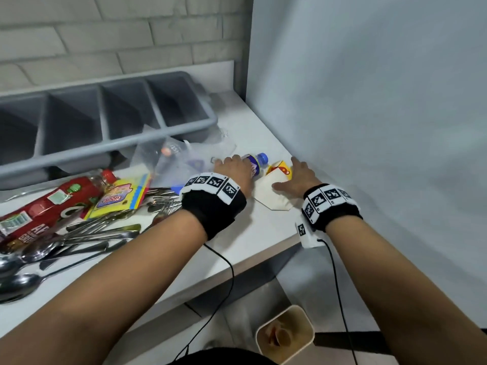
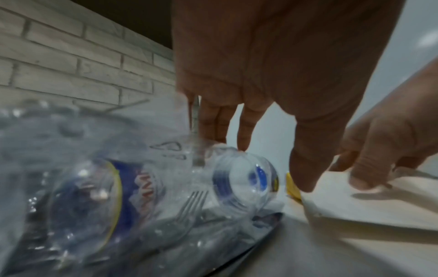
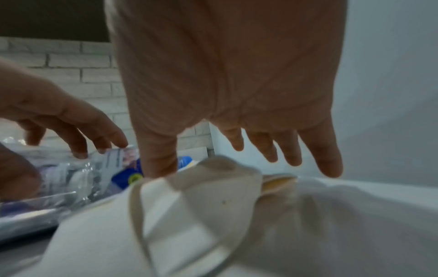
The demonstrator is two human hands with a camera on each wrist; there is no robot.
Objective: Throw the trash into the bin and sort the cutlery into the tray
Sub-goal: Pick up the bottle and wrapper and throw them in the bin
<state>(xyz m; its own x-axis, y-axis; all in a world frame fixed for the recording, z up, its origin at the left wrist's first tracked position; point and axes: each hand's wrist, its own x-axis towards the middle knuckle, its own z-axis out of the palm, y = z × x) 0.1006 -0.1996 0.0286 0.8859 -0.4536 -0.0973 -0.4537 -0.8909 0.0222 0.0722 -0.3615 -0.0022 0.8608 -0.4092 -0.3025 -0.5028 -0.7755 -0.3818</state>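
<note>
A clear plastic bottle point(image 1: 257, 162) with a blue cap lies on its side on the white counter point(image 1: 237, 246), partly on a clear plastic bag point(image 1: 168, 156). My left hand point(image 1: 232, 165) is spread over it, fingertips touching its top; the left wrist view shows the bottle point(image 2: 237, 180) under loosely bent fingers point(image 2: 246, 131). Just to the right lies a white and yellow paper wrapper point(image 1: 274, 196). My right hand point(image 1: 297, 177) hovers flat over it, fingers straight, thumb point(image 3: 158, 159) touching the wrapper point(image 3: 189, 206). The grey cutlery tray point(image 1: 105, 147) stands at the back left. The bin point(image 1: 308, 322) stands on the floor below the counter edge.
A heap of spoons and forks point(image 1: 92, 233) lies at the front left, with a red-labelled bottle point(image 1: 52, 206) and a yellow snack packet point(image 1: 121, 198) on it. A fork point(image 2: 192, 204) lies under the plastic bag. A grey wall point(image 1: 369, 114) closes the right side.
</note>
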